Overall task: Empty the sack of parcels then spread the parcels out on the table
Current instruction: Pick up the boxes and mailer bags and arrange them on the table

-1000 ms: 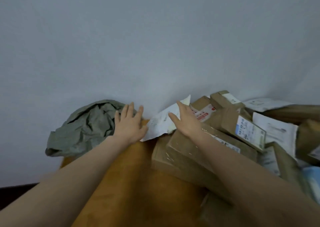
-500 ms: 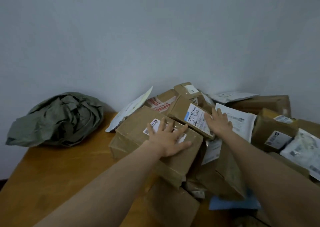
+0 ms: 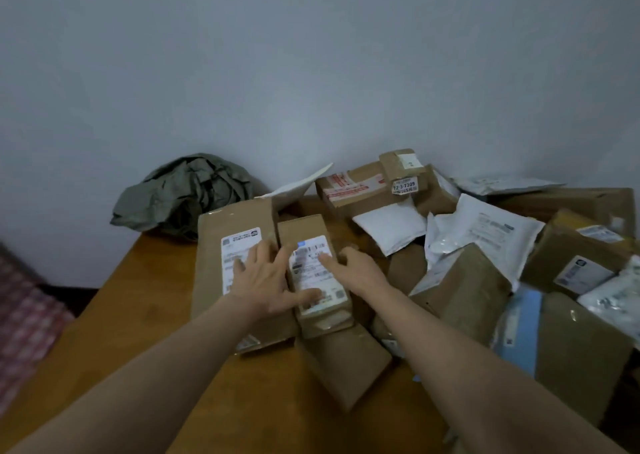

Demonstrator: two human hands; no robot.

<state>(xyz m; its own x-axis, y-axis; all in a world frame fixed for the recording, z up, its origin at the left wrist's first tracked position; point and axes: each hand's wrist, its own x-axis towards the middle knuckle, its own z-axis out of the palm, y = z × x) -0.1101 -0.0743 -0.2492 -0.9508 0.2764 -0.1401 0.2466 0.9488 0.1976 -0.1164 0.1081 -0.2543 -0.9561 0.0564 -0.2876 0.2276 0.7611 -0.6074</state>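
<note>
A crumpled grey-green sack (image 3: 183,195) lies empty at the table's far left corner against the wall. Several cardboard boxes and white mailers cover the wooden table (image 3: 145,315). My left hand (image 3: 266,280) lies flat with spread fingers across a large flat box (image 3: 228,245) and a narrow labelled box (image 3: 311,242) beside it. My right hand (image 3: 356,266) rests on the right side of the narrow box, fingers extended over its label. Another brown box (image 3: 346,367) lies under the narrow one.
White mailers (image 3: 485,235) and a white padded pouch (image 3: 391,226) lie in the middle. More boxes (image 3: 356,187) stack against the wall, and others crowd the right side. A blue parcel (image 3: 519,332) sits near right. A checked cloth (image 3: 24,315) lies left, below the table.
Both hands came toward me and to the left, dragging the large flat box and the narrow labelled box out of the pile. The view shifted, so the sack appears further right.
</note>
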